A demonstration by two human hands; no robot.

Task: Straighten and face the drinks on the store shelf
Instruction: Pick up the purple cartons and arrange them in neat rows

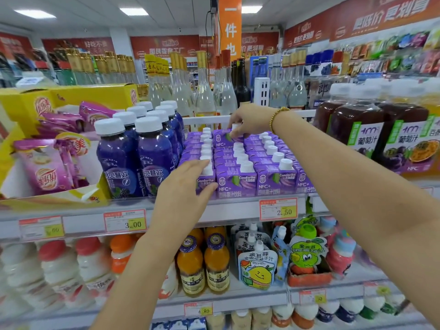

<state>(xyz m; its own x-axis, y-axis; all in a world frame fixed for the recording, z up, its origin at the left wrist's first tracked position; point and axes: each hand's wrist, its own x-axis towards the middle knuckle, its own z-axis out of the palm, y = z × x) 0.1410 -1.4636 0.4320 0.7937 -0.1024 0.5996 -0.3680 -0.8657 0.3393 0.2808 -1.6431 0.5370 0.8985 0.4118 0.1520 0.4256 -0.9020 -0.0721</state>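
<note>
Purple juice cartons [247,163] with white screw caps stand in rows that run from near to far on the upper shelf [238,207]. The front faces of the nearest ones line up at the shelf lip.

At the far end of the middle row, one far carton [221,139] sits higher than its neighbours and looks slightly out of line. The right hand [250,120] reaches over the rows from the right and pinches this carton's cap between fingertips and thumb. A bead bracelet [277,117] circles that wrist.

The left hand [183,189] is at the near end of the left row. Its fingers are fairly straight and held together, laid over the top of the front carton [206,182], with the thumb pressed on its face.

The raised carton is upright and directly below the right hand, which is the nearer hand by a wide margin. It probably needs to go straight down and in line with its row.

Blue bottles [142,158] stand just left of the cartons, and dark grape juice bottles [357,132] stand to the right. A price tag [278,209] hangs on the shelf lip below.
</note>
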